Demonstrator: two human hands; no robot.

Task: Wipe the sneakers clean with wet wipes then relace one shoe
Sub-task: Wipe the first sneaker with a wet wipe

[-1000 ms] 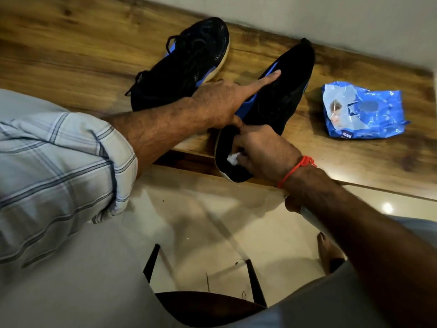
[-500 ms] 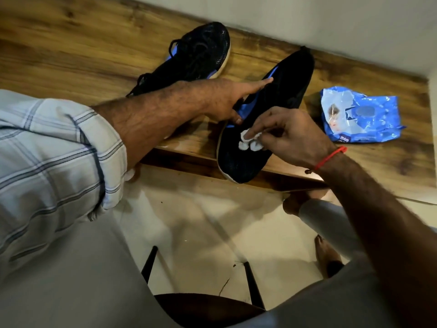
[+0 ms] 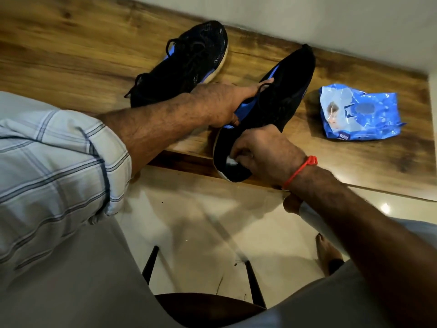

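Observation:
Two black sneakers with blue trim lie on the wooden table (image 3: pixel 71 55). The near sneaker (image 3: pixel 283 95) hangs its toe over the table's front edge. My left hand (image 3: pixel 227 102) holds that sneaker at its blue collar, fingers stretched along the opening. My right hand (image 3: pixel 262 152), with a red thread on the wrist, grips a crumpled white wet wipe (image 3: pixel 230 160) and presses it on the toe of this sneaker. The second sneaker (image 3: pixel 189 62), laced, lies further back to the left, untouched.
A blue pack of wet wipes (image 3: pixel 359 112) lies on the table to the right of the near sneaker. A white wall runs behind the table. Below are a pale tiled floor, dark chair legs (image 3: pixel 149 266) and my bare foot (image 3: pixel 327 252).
My right hand moved the wipe from the sneaker's middle down to the toe. My left hand shifted from lying flat over the sneaker to holding its collar.

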